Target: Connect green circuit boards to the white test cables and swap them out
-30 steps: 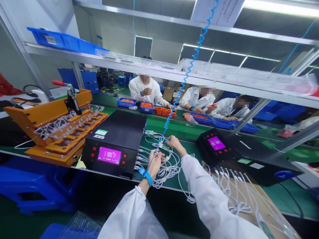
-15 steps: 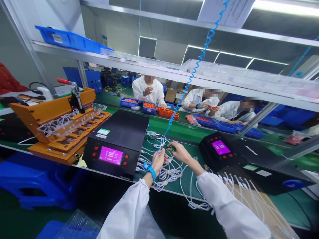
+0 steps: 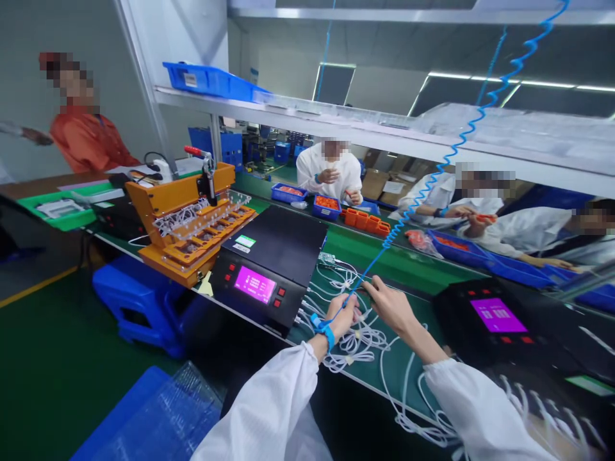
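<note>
My left hand (image 3: 341, 315) is closed, its fingers curled above a heap of white cables (image 3: 358, 339); whatever it grips is hidden. Close by on the right, my right hand (image 3: 393, 306) has its fingertips pinched near a small dark item too unclear to name. A blue wrist strap (image 3: 328, 336) circles my left wrist, and a coiled blue cord (image 3: 435, 176) runs from it up past the shelf. Left of the hands stands a black box with a lit purple screen (image 3: 254, 283), with white cables plugged into its side. A small circuit board (image 3: 327, 257) lies behind the hands.
An orange clamp fixture (image 3: 192, 240) with a red-handled lever stands at left. Another black tester (image 3: 500, 314) is at right. Across the bench, several people in white work beside blue bins (image 3: 327, 210) of orange parts. Blue stool (image 3: 129, 307) below; person in orange (image 3: 91, 144) at far left.
My view has swung left, so the scene sits farther right and a person in orange shows. Both hands stay close together over the cables, fingers still closed.
</note>
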